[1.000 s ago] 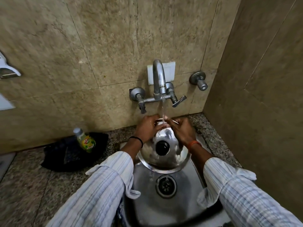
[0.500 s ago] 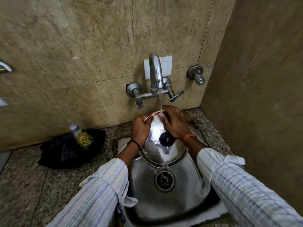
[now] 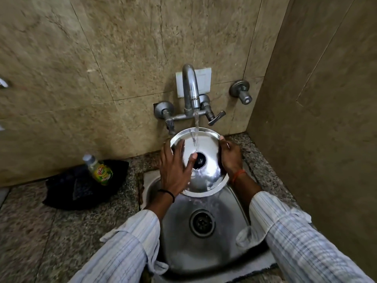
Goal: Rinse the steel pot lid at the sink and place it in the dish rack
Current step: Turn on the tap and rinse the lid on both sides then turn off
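Note:
The round steel pot lid (image 3: 210, 152) with a black knob at its middle is tilted over the steel sink (image 3: 179, 227), its top face towards me. Water from the tap (image 3: 190, 88) runs onto the lid near the knob. My right hand (image 3: 230, 158) grips the lid's right rim. My left hand (image 3: 175, 166) lies flat on the lid's left side with fingers spread, the thumb beside the knob. No dish rack is in view.
A small bottle with a green and yellow label (image 3: 99, 170) stands on a black cloth (image 3: 67, 190) on the granite counter, left of the sink. Tiled walls close in behind and on the right. A separate valve (image 3: 241, 91) sticks out right of the tap.
The lid has been raised and turned more face-on under the water. My left hand has gone from gripping the rim to lying flat on the face; my right hand has shifted to the right rim.

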